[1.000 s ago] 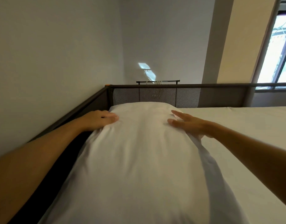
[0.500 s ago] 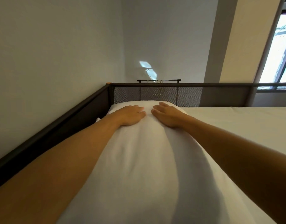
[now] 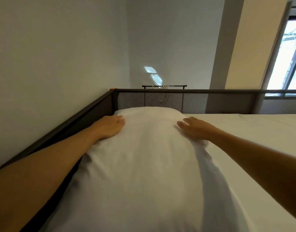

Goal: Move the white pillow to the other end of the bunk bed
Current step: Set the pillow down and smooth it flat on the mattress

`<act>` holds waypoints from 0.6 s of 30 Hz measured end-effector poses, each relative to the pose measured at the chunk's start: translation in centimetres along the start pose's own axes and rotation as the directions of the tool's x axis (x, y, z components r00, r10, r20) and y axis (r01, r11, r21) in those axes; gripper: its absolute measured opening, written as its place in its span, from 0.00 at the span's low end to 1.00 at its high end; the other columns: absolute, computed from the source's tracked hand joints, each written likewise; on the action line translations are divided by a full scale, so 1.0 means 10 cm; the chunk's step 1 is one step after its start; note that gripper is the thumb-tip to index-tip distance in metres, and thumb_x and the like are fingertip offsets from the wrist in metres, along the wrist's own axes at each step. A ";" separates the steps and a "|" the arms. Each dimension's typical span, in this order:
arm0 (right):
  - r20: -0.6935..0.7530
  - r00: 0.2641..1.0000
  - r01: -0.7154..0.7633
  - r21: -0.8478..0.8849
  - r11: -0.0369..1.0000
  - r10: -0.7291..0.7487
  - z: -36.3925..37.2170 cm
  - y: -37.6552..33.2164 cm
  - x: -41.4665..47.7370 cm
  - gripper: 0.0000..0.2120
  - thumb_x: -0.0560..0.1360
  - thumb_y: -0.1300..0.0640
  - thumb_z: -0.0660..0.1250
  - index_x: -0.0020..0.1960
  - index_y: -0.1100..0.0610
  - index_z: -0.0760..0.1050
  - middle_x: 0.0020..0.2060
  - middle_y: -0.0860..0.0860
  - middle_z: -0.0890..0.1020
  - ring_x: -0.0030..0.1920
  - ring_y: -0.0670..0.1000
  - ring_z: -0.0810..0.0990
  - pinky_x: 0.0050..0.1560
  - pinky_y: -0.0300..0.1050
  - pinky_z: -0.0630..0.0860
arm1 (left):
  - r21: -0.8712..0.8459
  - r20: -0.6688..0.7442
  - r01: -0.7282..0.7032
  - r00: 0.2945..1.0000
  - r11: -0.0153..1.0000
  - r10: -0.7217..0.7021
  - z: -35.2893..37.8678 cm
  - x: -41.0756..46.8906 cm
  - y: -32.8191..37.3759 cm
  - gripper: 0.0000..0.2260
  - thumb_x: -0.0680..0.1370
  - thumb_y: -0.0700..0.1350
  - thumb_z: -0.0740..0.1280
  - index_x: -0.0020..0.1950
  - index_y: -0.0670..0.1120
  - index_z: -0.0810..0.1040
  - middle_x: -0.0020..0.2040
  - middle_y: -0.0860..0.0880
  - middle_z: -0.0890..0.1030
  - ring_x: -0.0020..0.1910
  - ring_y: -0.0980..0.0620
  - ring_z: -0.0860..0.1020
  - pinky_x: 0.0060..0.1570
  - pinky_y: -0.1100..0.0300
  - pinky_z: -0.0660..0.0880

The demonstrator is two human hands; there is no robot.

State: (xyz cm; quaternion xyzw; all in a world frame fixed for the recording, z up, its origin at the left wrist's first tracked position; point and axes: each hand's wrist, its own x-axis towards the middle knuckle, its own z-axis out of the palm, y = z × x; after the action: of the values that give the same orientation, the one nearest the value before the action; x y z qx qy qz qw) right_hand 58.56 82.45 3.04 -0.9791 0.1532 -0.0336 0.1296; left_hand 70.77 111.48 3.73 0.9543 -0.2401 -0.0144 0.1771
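The white pillow [image 3: 144, 161] lies lengthwise on the bunk bed's white mattress [image 3: 254, 131], its far end close to the dark mesh end rail [image 3: 190, 101]. My left hand [image 3: 110, 125] rests flat on the pillow's far left edge, fingers together. My right hand [image 3: 194, 128] lies palm down on the pillow's far right edge, fingers spread. Neither hand grips the fabric. Both forearms reach in from the bottom corners of the head view.
A dark side rail [image 3: 63, 129] runs along the pale wall [image 3: 52, 64] on the left. A black clothes rack [image 3: 164, 86] shows behind the end rail. A window [image 3: 287, 64] is at the far right.
Half a second ago both hands lay close together on the middle of the pillow's far end. They have slid apart to its left and right edges.
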 end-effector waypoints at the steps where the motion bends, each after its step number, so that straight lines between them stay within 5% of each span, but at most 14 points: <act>1: -0.027 1.000 -0.002 -0.007 1.000 0.002 -0.02 -0.03 -0.01 0.41 0.70 0.29 0.42 0.72 0.52 0.66 0.74 0.56 0.66 0.71 0.60 0.68 0.69 0.60 0.63 | 0.009 -0.008 -0.038 0.999 0.999 0.039 -0.01 -0.02 0.05 0.25 0.82 0.55 0.49 0.78 0.49 0.59 0.80 0.46 0.59 0.77 0.45 0.59 0.74 0.53 0.54; 5: -0.113 0.983 0.144 -0.003 0.990 -0.143 0.06 -0.26 -0.19 0.40 0.69 0.29 0.42 0.75 0.47 0.60 0.77 0.51 0.60 0.75 0.61 0.61 0.71 0.61 0.59 | 0.122 -0.007 -0.192 0.981 0.974 0.194 0.07 -0.19 0.43 0.25 0.83 0.52 0.49 0.79 0.47 0.55 0.81 0.48 0.54 0.79 0.49 0.53 0.74 0.57 0.48; 9: -0.097 0.963 0.252 0.000 0.968 -0.251 0.26 -0.40 -0.40 0.32 0.75 0.33 0.45 0.75 0.46 0.59 0.77 0.49 0.59 0.75 0.59 0.59 0.72 0.60 0.58 | 0.146 0.050 -0.302 0.953 0.942 0.298 0.33 -0.34 0.56 0.26 0.82 0.57 0.48 0.79 0.53 0.53 0.81 0.52 0.53 0.79 0.52 0.51 0.76 0.50 0.50; 18: 0.045 0.997 0.056 0.132 0.990 -0.062 0.20 0.09 -0.63 0.30 0.79 0.39 0.45 0.71 0.56 0.65 0.72 0.55 0.69 0.71 0.55 0.66 0.70 0.50 0.61 | -0.009 0.016 -0.044 0.999 0.999 0.044 0.25 -0.37 -0.03 0.25 0.83 0.54 0.48 0.79 0.49 0.56 0.80 0.49 0.58 0.78 0.49 0.57 0.75 0.55 0.52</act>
State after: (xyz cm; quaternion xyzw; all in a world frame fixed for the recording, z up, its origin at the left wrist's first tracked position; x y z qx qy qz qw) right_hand 52.50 84.10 0.74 -0.9731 0.1184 -0.0236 0.1962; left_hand 67.31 112.62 1.12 0.9479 -0.2626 -0.0192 0.1793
